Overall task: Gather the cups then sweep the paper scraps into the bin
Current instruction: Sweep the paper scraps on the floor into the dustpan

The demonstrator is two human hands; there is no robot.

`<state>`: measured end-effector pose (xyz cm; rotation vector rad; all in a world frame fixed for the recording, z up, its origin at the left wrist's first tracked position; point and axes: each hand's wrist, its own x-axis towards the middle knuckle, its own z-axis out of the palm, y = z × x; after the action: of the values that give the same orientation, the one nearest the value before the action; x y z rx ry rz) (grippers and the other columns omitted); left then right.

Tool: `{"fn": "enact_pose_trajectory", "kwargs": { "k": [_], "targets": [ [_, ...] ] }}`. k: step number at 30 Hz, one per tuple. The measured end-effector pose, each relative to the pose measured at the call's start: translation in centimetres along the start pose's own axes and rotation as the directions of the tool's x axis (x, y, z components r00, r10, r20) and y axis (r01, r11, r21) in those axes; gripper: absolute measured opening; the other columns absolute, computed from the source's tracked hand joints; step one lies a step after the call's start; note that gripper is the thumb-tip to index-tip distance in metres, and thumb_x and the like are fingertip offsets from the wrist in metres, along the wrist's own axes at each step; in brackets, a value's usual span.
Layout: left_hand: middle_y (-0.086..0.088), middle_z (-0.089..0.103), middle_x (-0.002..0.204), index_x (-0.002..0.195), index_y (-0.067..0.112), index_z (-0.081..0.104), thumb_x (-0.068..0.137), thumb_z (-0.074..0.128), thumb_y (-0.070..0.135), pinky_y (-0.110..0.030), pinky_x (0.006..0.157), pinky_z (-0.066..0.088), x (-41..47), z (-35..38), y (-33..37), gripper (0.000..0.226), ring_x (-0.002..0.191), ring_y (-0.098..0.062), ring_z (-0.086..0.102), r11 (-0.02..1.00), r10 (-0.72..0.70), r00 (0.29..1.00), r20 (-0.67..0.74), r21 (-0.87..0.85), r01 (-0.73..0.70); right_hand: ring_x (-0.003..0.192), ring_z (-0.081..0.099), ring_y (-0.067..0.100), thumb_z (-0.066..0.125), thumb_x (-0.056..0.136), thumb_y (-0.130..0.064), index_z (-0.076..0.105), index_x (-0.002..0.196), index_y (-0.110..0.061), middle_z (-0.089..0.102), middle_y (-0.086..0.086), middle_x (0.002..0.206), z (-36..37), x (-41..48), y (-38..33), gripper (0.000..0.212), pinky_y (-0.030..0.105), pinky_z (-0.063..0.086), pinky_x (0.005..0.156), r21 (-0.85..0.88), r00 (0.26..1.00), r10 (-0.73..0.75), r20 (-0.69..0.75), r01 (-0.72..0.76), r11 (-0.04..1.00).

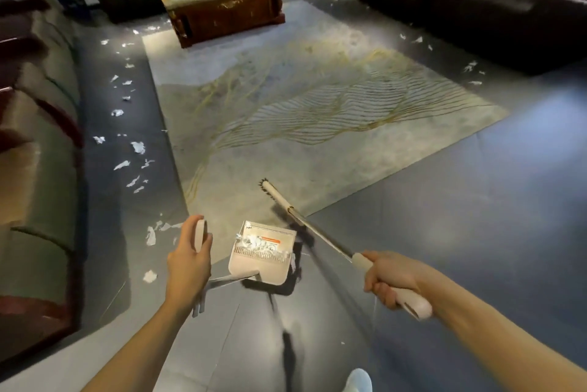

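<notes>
Gripping the pale broom handle point(409, 299) near its end, right hand point(392, 277) holds the broom head point(268, 186) over the rug's point(286, 89) near edge, while left hand point(189, 259) curls round the dustpan handle point(200, 234), dustpan point(263, 271) just right of it carrying paper scraps point(254, 242), others strewn on floor point(444, 201) left.

Grey tiled floor point(476, 217) right of beige patterned rug point(317, 112): open. Strip between green fabric sofa point(47, 169) and rug: narrow, strewn with white paper scraps point(138, 147).
</notes>
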<state>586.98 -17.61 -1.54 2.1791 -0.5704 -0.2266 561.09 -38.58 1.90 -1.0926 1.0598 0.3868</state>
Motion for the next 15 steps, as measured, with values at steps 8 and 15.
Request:
{"fn": "enact_pose_trajectory", "kwargs": {
  "k": [8,15],
  "targets": [
    [-0.002,0.058,0.073,0.113,0.043,0.043,0.095,0.051,0.022,-0.046,0.057,0.053,7.3,15.5,14.3,0.029,0.059,-0.027,0.057,0.99,0.123,0.988,0.089,-0.085,-0.116,0.038,0.04,0.009,0.033,0.086,0.004,0.049,0.118,-0.016,0.053,0.009,0.07,-14.1,2.8,-4.4,0.041,0.017,0.037,0.036,-0.023,0.931,-0.173,-0.321,0.176,0.984],
    [0.0,0.059,0.076,0.108,0.05,0.043,0.095,0.052,0.023,-0.035,0.05,0.05,15.7,31.8,26.8,0.031,0.055,-0.022,0.056,0.961,0.246,0.94,0.235,-0.184,-0.206,0.033,0.039,0.013,0.037,0.082,0.005,0.053,0.113,-0.003,0.048,0.01,0.057,-31.2,5.7,-10.1,0.037,0.02,0.035,0.039,0.093,0.853,-0.146,-0.501,0.221,0.971]
  ]
}}
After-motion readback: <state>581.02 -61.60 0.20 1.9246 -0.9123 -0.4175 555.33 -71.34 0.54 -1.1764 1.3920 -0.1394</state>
